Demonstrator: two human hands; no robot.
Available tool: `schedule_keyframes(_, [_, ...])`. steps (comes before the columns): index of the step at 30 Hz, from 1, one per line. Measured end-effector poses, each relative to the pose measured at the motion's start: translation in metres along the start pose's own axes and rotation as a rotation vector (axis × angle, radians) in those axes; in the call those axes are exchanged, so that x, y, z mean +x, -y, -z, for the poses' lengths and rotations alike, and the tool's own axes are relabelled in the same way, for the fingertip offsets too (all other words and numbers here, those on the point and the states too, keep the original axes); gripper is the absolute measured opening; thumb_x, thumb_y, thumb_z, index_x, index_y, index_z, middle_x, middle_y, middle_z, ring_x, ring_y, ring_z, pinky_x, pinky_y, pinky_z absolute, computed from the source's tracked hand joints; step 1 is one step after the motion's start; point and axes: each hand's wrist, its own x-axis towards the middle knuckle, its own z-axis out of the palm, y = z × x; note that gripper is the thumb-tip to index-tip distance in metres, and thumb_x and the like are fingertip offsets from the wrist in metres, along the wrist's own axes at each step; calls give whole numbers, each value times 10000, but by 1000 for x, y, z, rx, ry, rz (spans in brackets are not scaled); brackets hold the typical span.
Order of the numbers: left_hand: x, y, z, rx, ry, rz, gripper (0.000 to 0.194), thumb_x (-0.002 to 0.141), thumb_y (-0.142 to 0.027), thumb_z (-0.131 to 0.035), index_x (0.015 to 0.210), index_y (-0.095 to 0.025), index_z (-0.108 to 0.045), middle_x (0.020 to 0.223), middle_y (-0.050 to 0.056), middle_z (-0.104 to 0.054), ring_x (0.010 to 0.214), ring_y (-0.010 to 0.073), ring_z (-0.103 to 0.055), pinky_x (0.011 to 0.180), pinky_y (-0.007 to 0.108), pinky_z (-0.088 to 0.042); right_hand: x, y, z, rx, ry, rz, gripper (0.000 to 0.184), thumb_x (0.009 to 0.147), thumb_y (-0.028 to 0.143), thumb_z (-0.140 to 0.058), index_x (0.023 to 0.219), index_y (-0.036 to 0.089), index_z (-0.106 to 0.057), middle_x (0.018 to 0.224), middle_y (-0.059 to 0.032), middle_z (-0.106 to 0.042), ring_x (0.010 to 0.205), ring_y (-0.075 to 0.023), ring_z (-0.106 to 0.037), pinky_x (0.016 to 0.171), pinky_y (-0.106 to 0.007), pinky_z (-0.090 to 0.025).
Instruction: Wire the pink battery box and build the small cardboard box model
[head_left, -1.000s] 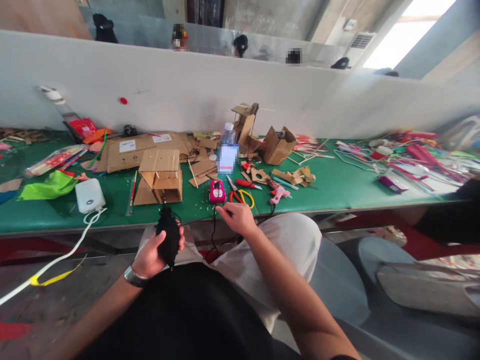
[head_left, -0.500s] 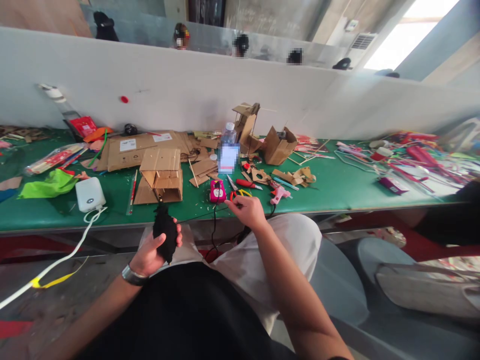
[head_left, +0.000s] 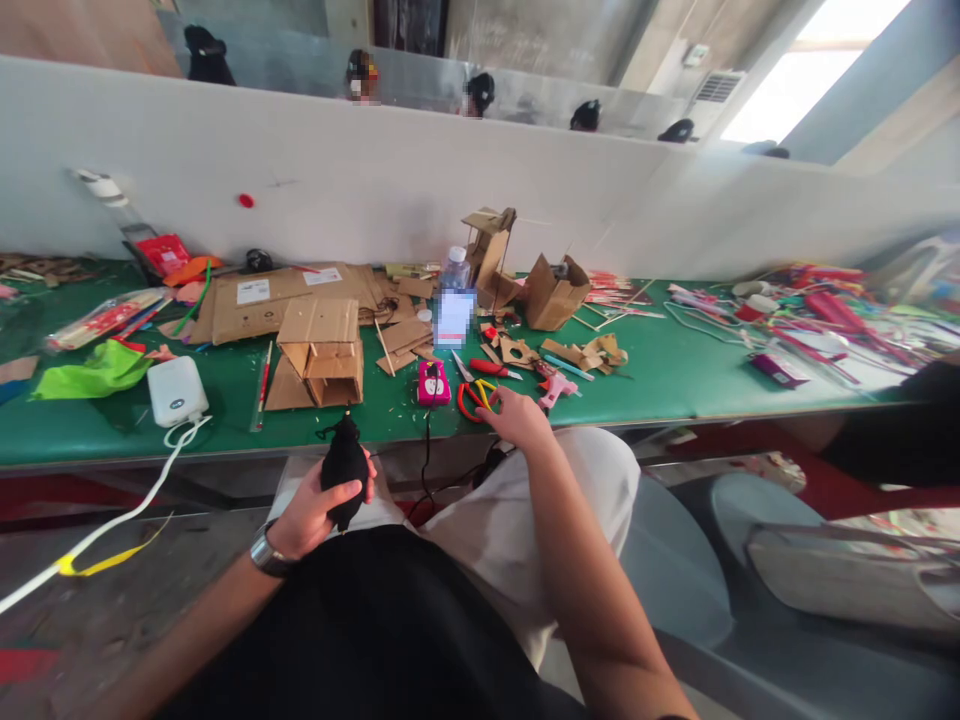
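My left hand (head_left: 319, 505) is wrapped round a plump bundle of black yarn (head_left: 344, 465), held upright above my lap at the table's front edge. A loose loop of yarn sticks out at its top left, and a thin tip shows at either end. My right hand (head_left: 523, 418) reaches over the table edge, thumb and forefinger apart, at the handles of the orange-handled scissors (head_left: 469, 403) and a yellow-handled tool (head_left: 487, 388). Whether the fingertips touch a handle is hard to make out. A pink glue gun (head_left: 557, 388) lies right of this hand.
A small cardboard house (head_left: 321, 350) stands behind the yarn. Nearby are a pink power socket (head_left: 433, 384) with a black cable, a red-handled knife (head_left: 495, 369), a white power block (head_left: 177, 391), a bottle (head_left: 455, 268), and cardboard scraps (head_left: 409, 340) on the green table (head_left: 660, 385).
The strand stretched between my hands is no longer held out by my right hand, which has moved slightly right to the scissors. My left hand has shifted slightly right and down with the yarn.
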Motion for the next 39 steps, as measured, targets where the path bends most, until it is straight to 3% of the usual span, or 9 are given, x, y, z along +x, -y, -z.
schedule_keyframes(7, [-1,-1,3,-14,3,-10,463,729,-321,-928,1099,-161,-700,944,77,-723,735,191,-706,694,306,-567,-3,-15,25,-75,-123,-255,420,946,580,-686,1162,220,-709,1096,-162,-754,1079,-365,-726,854,-432,-540])
schedule_keyframes(10, [-1,1,4,-26,6,-12,452,740,-318,-920,1103,-163,-700,947,76,-723,740,193,-704,692,308,-568,-6,-10,24,-82,-153,-198,420,1000,592,-609,1207,235,-683,1116,-136,-754,1113,-338,-718,887,-414,-538])
schedule_keyframes(14, [-1,2,1,-47,37,-10,437,753,-309,-913,1106,-160,-703,953,81,-722,747,199,-703,691,313,-567,-6,11,1,-81,-105,-54,464,980,595,-656,1238,210,-675,1272,-145,-720,1143,-307,-710,901,-371,-533])
schedule_keyframes(19, [-1,1,2,-54,80,-17,450,766,-309,-909,1139,-166,-703,978,89,-721,767,207,-703,709,328,-570,6,22,-14,-94,-36,-17,341,986,422,-706,1192,150,-695,1236,-192,-722,1134,-305,-707,899,-372,-540])
schedule_keyframes(25, [-1,0,9,-98,47,-5,468,770,-322,-913,1154,-167,-695,989,89,-716,779,209,-708,721,325,-561,16,15,-10,-103,38,-20,320,1025,435,-682,1177,154,-697,1184,-86,-722,1071,-227,-707,963,-445,-593])
schedule_keyframes(30, [0,-3,9,-118,32,-20,483,759,-345,-922,1148,-171,-696,991,82,-715,776,204,-703,713,322,-557,9,0,-10,-38,65,-6,282,1013,417,-701,1111,153,-707,1110,-67,-733,1017,-211,-712,935,-424,-596])
schedule_keyframes(35, [2,-7,6,-121,33,-32,522,741,-350,-934,1159,-169,-679,986,80,-710,778,207,-699,711,328,-547,4,-13,-10,104,-11,2,267,875,274,-768,1102,149,-704,973,-78,-751,949,-231,-711,845,-326,-529])
schedule_keyframes(39, [3,-17,6,-128,36,-74,544,750,-335,-924,1198,-199,-648,994,74,-713,782,205,-702,726,334,-548,6,-17,-9,282,-83,63,321,827,254,-725,1131,159,-681,1007,-78,-746,920,-217,-686,796,-292,-496])
